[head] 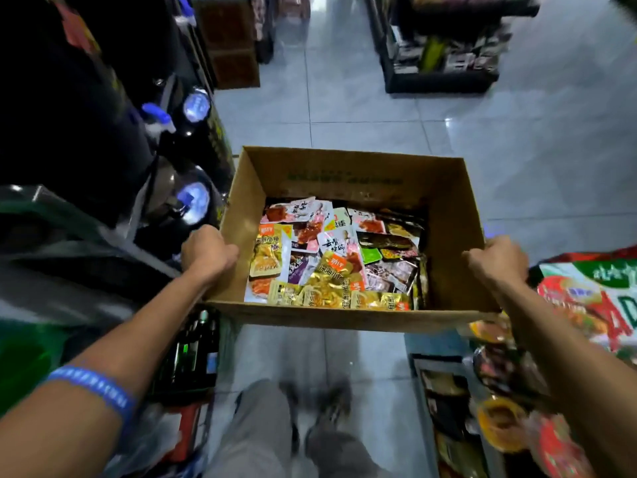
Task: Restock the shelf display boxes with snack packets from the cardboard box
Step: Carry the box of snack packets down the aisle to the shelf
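An open brown cardboard box (348,174) hangs in the air above the aisle floor, held between both hands. My left hand (208,248) grips its left wall and my right hand (496,258) grips its right wall. Inside lie several loose snack packets (336,257) in gold, white, red and purple wrappers, covering the bottom. A blue wristband (93,384) circles my left forearm. Shelf display boxes with red and orange snack items (499,422) show at the lower right, blurred.
Dark shelving with large bottles and blue caps (193,105) lines the left side. A crate of dark bottles (193,353) stands at lower left. Another shelf unit (444,46) stands far right. Pale floor tiles (344,98) run ahead; my legs (275,436) are below the box.
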A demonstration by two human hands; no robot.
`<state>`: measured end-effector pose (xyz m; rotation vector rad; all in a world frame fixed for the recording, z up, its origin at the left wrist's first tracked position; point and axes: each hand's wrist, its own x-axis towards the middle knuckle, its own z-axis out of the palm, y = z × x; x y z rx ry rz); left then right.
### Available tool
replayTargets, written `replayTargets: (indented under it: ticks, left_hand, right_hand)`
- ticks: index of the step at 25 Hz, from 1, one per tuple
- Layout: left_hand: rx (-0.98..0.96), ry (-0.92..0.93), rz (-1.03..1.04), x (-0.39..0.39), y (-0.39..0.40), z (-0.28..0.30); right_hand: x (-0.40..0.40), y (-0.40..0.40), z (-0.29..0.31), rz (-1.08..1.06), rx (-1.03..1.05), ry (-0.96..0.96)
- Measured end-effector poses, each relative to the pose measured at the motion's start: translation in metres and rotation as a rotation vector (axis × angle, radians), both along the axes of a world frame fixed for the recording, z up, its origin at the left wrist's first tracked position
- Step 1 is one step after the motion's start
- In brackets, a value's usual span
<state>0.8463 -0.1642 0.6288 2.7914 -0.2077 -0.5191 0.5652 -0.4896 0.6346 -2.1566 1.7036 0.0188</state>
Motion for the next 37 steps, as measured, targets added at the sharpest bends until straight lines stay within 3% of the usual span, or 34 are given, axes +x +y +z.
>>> replayTargets:
  ticks: [9,13,21,26,37]
  left_hand:
    - [-0.041,0.076,0.010,0.246,-0.231,-0.009]
    - [-0.037,0.002,-0.034,0.331,-0.293,0.005]
    - [-0.119,-0.013,0.012,0.571,-0.541,0.002]
    - [-0.145,-0.038,0.086,0.706,-0.665,0.020]
    - [-0.074,-0.032,0.100,1.055,-0.890,0.012]
  right_hand:
    - [0.247,-0.220,0.011,-0.015,-0.055,0.011]
    - [0.317,-0.282,0.024,-0.025,-0.047,-0.033]
    - [0.557,-0.541,0.012,0.007,-0.015,-0.095]
    - [0.718,-0.678,0.042,0.062,-0.039,-0.138]
    - [1.069,-0.898,0.018,0.058,-0.003,-0.109]
